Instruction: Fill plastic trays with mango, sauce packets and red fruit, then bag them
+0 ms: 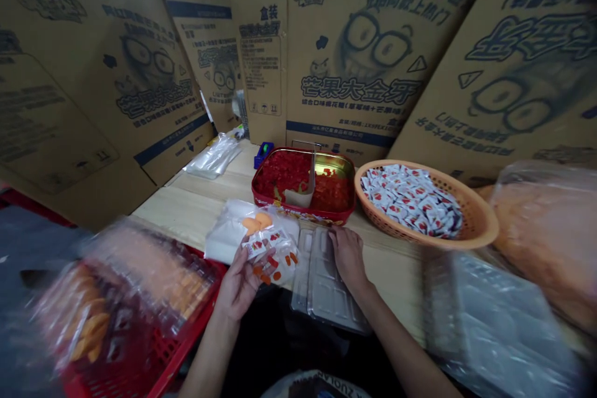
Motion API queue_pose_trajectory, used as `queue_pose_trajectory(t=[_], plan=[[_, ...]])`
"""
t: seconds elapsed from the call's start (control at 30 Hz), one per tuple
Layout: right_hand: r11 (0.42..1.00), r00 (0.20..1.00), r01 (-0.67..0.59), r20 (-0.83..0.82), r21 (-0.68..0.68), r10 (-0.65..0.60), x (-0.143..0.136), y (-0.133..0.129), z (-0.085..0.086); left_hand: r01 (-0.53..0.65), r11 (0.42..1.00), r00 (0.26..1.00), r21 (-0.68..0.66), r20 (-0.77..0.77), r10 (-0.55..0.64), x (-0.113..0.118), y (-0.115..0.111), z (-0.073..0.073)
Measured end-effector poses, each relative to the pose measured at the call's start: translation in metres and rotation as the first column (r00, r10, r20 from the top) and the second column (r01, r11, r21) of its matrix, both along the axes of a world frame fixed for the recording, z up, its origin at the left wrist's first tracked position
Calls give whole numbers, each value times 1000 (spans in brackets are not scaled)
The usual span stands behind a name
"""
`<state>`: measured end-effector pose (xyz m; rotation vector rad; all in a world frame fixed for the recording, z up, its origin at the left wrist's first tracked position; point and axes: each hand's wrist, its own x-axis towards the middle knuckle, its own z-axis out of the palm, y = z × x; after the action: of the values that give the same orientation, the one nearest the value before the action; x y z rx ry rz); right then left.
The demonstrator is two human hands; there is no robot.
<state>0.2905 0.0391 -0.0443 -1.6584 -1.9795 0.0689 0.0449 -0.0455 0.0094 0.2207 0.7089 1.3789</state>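
My left hand [242, 283] holds a clear plastic bag [278, 252] from its lower left side. Inside the bag are orange pieces, small red-and-white sachets and several red and orange bits. My right hand [347, 258] rests on a clear compartment tray [329, 289] at the front edge of the table, fingers bent over its upper right edge. Whether those fingers grip the tray is hard to make out. A stack of clear bags [221, 236] lies just beyond my left hand. Behind both hands stands a red tin [333, 217] with red pieces in two parts.
An orange basket [485, 230] of sachets stands right of the tin. More clear trays [508, 317] and a large bag of orange pieces [550, 224] lie at the right. A red crate [175, 360] with filled packs is at lower left. Cardboard boxes [261, 74] line the back.
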Motion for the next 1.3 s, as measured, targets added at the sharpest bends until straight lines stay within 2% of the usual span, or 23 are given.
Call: queue_pose_trajectory(t=[0.23, 0.3, 0.37, 0.4, 0.47, 0.53, 0.57, 0.63, 0.73, 0.8, 0.9, 1.0, 1.07, 1.13, 1.2, 1.27, 1.3], plan=[[997, 995, 83, -53, 7, -82, -1, -2, 4, 21, 999, 1000, 30, -17, -21, 2, -2, 1], [994, 986, 110, -129, 3, -108, 2, -2, 10, 34, 999, 999, 31, -13, -33, 1, -3, 0], [993, 954, 115, -276, -11, -113, 8, -1, 21, 40, 999, 999, 28, -11, -40, 0, -4, 0], [996, 921, 80, -380, -29, -85, 11, 0, 30, 46, 999, 999, 26, -12, -46, -1, -4, 0], [994, 803, -66, -596, -85, 2, 16, 2, 51, 69, 997, 998, 26, -11, -68, -2, -6, 1], [956, 682, -261, -726, -133, 85, 13, 6, 74, 97, 995, 995, 29, -7, -96, -1, -7, 1], [929, 655, -340, -745, -144, 124, 8, 7, 85, 108, 994, 994, 29, -4, -108, 0, -8, 1], [898, 688, -420, -691, -129, 223, -11, 11, 103, 130, 991, 991, 23, 3, -130, 5, -9, 2], [920, 856, -382, -410, -88, 316, -50, 17, 116, 166, 986, 985, 14, 40, -166, 17, -12, 3], [945, 941, -312, -172, -95, 293, -77, 19, 116, 188, 982, 980, 24, 60, -189, 25, -14, 3], [959, 959, -263, 80, -102, 272, -105, 20, 109, 205, 976, 976, 79, 61, -210, 33, -19, 3], [958, 944, -266, 171, -109, 282, -117, 20, 101, 214, 967, 975, 136, 31, -220, 36, -21, 1], [956, 943, -262, 174, -135, 283, -116, 22, 97, 230, 965, 973, 121, 0, -232, 36, -22, 0], [953, 951, -256, 137, -161, 279, -110, 22, 95, 244, 967, 970, 78, -12, -244, 34, -22, -1], [957, 970, -238, 10, -167, 243, -98, 18, 95, 239, 970, 971, 44, -12, -239, 31, -21, -1], [957, 945, -213, -292, -197, 150, -84, 10, 95, 225, 974, 974, 32, -22, -224, 30, -21, 0], [936, 866, -246, -490, -253, 95, -76, 4, 95, 221, 975, 975, 38, -33, -219, 30, -21, 1]])
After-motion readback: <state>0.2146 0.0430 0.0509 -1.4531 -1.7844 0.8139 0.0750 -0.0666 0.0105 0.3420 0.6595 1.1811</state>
